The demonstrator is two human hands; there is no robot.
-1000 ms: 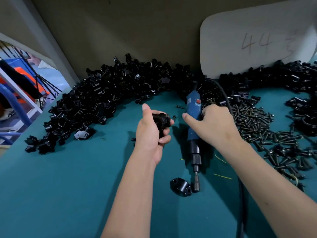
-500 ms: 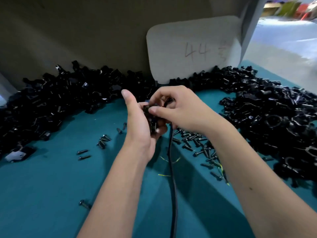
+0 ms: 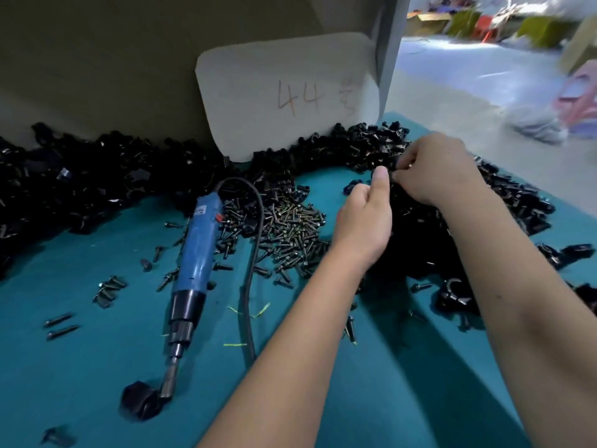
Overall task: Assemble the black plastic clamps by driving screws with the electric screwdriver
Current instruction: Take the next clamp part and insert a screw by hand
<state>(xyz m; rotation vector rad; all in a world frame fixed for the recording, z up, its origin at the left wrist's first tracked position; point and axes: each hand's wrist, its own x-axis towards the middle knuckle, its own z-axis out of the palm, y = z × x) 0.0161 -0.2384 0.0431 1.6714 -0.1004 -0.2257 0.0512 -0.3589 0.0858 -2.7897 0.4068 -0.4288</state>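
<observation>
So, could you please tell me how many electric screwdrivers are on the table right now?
1. The blue electric screwdriver lies on the teal table, left of both hands, its bit beside a lone black clamp. The clamp piles could hide another.

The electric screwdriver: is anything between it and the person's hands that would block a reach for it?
Nothing solid does. The electric screwdriver lies free on the table, left of both hands. Only its black cord and the loose screws lie between it and the left hand. The right hand is farther off.
</observation>
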